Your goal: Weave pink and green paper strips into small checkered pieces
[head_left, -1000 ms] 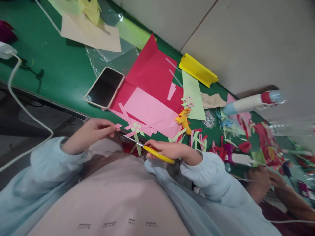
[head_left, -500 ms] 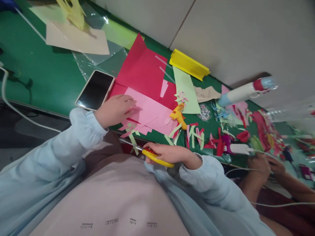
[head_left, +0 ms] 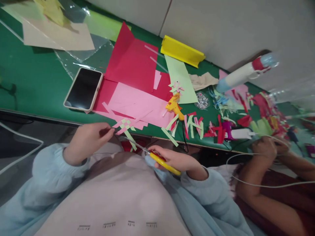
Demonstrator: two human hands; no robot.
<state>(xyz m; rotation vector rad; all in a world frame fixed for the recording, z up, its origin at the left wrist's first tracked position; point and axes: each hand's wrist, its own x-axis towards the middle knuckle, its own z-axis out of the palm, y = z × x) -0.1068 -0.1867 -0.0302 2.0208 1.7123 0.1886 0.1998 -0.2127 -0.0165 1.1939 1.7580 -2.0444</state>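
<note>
My left hand (head_left: pixel 90 141) is closed in a pinch at the left end of a small woven paper piece (head_left: pixel 126 124) of pink and pale green strips, over the table's front edge. My right hand (head_left: pixel 172 159) grips scissors (head_left: pixel 165 163) with yellow and red handles. Their blades point up and left, by the pale green strip hanging from the woven piece; whether they touch it I cannot tell. Behind it lies a pink paper sheet (head_left: pixel 145 105) with loose pink strips, on red paper (head_left: pixel 135 62).
A phone (head_left: pixel 83 88) lies to the left. An orange glue gun (head_left: pixel 175 106), cut paper strips (head_left: pixel 194 126), a yellow holder (head_left: pixel 182 50) and a white bottle (head_left: pixel 236 77) are on the green table (head_left: pixel 36 78). At right, another person's hands (head_left: pixel 265 147) are at work near a white cable.
My left hand has come down from the pink sheet to the woven piece's left end. The scissors stay in my right hand. The view has shifted, so table items appear further left and higher.
</note>
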